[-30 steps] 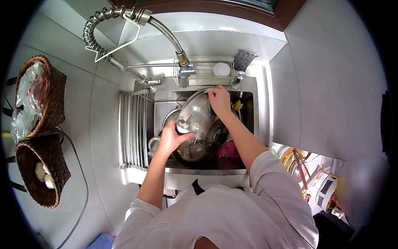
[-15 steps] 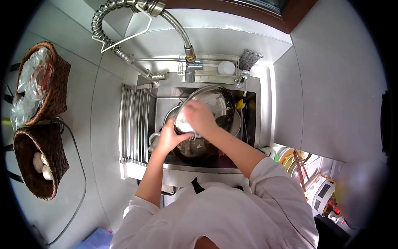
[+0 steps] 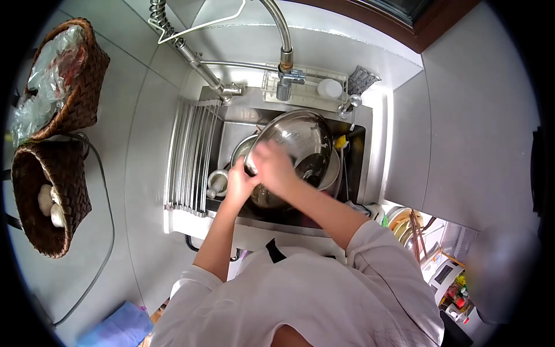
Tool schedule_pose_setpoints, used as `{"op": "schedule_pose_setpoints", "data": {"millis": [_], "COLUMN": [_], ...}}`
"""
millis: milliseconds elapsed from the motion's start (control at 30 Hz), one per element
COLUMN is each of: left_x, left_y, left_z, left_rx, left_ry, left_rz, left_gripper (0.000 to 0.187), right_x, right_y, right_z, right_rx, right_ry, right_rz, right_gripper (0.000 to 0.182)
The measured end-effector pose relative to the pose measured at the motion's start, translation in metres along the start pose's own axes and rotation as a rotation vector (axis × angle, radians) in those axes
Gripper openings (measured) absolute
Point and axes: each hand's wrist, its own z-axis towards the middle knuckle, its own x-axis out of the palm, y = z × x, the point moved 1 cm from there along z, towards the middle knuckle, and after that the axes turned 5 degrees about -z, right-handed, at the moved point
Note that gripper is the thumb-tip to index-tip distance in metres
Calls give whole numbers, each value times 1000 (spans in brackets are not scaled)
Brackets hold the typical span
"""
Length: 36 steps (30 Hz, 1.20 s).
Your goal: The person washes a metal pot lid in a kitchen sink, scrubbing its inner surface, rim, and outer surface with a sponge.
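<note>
A shiny metal bowl (image 3: 303, 136) is tilted up on its side in the sink (image 3: 236, 134). My left hand (image 3: 240, 184) grips its near left rim, thumb inward. Over the bowl's inner left side, my right hand (image 3: 273, 168) is closed and blurred by motion; something whitish shows beside its fingers, too hidden to name. Other dishes lie partly covered beneath the bowl. To the left of them in the sink sits a white mortar with a pestle (image 3: 217, 183). A yellow item (image 3: 341, 141) is at the bowl's right.
The spring-hose faucet (image 3: 284, 75) hangs over the sink's back edge, before a wire rack (image 3: 306, 87) with a white cup (image 3: 329, 88). A roll-up drying rack (image 3: 193, 156) covers the sink's left. Two woven baskets (image 3: 92, 87) stand at far left. A soap dispenser (image 3: 352, 104) is back right.
The view has shifted, so the baskets and faucet appear higher. The bowl is turned more upright, its inside showing less foam. My right hand has moved slightly over it; my left hand keeps the rim.
</note>
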Motion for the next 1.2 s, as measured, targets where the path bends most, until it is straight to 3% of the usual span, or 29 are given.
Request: {"op": "schedule_pose_setpoints", "data": {"millis": [133, 233, 300, 367, 533, 633, 733, 800, 867, 1000, 1200], "left_x": [0, -3, -4, -7, -5, -8, -9, -5, -4, -4, -6], "left_y": [5, 0, -2, -9, -11, -6, -9, -11, -5, -8, 16], "left_z": [0, 5, -1, -4, 1, -2, -5, -2, -13, -14, -14], "left_rx": [-35, -17, 65, 11, -3, 2, -22, -29, -47, -72, -52], "left_ry": [35, 57, 0, 3, 15, 30, 48, 31, 8, -4, -7], "left_rz": [96, 122, 62, 28, 56, 124, 103, 54, 19, 25, 117], "left_gripper": [58, 73, 77, 77, 78, 80, 80, 80, 79, 86, 78], "right_x": [-15, -13, -4, -11, 0, -4, -11, -8, -2, -5, 5], "right_y": [10, -21, -52, -96, -49, -3, -30, -68, -119, -109, 13], "right_z": [-2, 13, 20, 26, 17, 7, 14, 24, 21, 21, 4], "right_rx": [-163, -50, 192, 340, 210, 11, -6, 223, 407, 464, -71], "right_ry": [-21, -103, -273, -166, -197, -1, -58, -225, -212, -250, -79], "right_rz": [67, 102, 43, 169, 88, 84, 71, 31, 91, 63, -44], "right_gripper": [14, 12, 8, 7, 7, 7, 4, 10, 10, 7, 12]}}
